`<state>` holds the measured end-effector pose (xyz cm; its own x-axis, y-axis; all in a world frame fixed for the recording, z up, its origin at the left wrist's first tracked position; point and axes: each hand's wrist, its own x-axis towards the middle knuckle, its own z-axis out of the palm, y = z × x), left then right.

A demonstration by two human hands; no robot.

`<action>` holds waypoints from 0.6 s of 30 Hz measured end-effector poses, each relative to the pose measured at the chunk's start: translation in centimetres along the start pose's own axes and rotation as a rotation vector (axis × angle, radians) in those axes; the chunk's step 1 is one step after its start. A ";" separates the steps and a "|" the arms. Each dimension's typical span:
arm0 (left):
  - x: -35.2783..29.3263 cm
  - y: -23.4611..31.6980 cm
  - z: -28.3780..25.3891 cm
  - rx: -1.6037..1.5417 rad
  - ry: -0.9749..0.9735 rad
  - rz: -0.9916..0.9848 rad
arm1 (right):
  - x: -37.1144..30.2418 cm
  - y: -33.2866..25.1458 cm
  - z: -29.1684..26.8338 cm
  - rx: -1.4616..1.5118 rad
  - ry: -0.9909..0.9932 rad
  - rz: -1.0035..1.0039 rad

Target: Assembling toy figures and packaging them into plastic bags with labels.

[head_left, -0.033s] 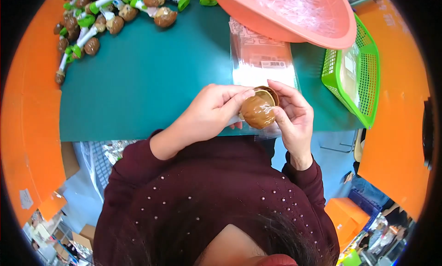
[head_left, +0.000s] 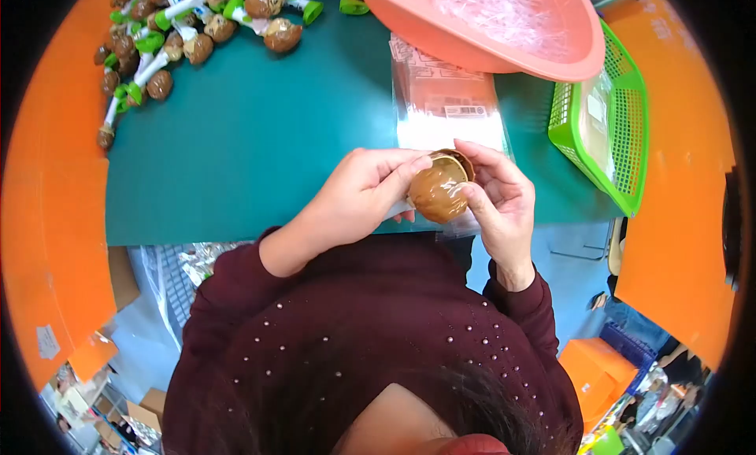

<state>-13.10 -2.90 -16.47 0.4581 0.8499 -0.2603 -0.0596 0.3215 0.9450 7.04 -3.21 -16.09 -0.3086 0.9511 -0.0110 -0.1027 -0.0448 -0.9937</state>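
Both hands hold a glossy brown ball (head_left: 438, 194) at the near edge of the green table. It is hollow and parted at the top right, where a pale rim and a dark inner side show. My left hand (head_left: 362, 189) is closed on its left side, the thumb at the rim. A bit of white stem shows below those fingers. On the right, my right hand (head_left: 502, 199) grips the ball with the thumb on its front and the fingers behind the open half. Clear plastic bags (head_left: 449, 101) with printing lie just beyond the hands, partly under them.
Several brown balls on white stems with green ends (head_left: 197, 30) are heaped at the far left. A pink basin (head_left: 579, 69) of shredded film stands at the far right, beside a green basket (head_left: 638, 152) holding clear packs. Orange panels (head_left: 55, 219) flank the green table (head_left: 236, 140).
The whole picture has shifted very slightly. Both hands keep the same hold on the brown ball, and nothing else has visibly moved.
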 end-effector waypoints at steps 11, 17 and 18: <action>-6.4 2.4 5.4 -0.041 0.114 0.230 | -5.7 -6.6 1.6 -0.247 0.026 -0.187; -8.2 2.6 6.5 -0.021 0.121 0.230 | -7.5 -7.9 2.4 -0.299 0.027 -0.251; -8.5 2.6 6.7 -0.016 0.118 0.232 | -7.8 -8.1 2.5 -0.321 0.025 -0.239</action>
<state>-11.19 -12.07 -10.51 0.3244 0.9441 -0.0587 -0.1654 0.1177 0.9792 7.92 -11.02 -7.66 -0.2880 0.9305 0.2264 0.1330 0.2729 -0.9528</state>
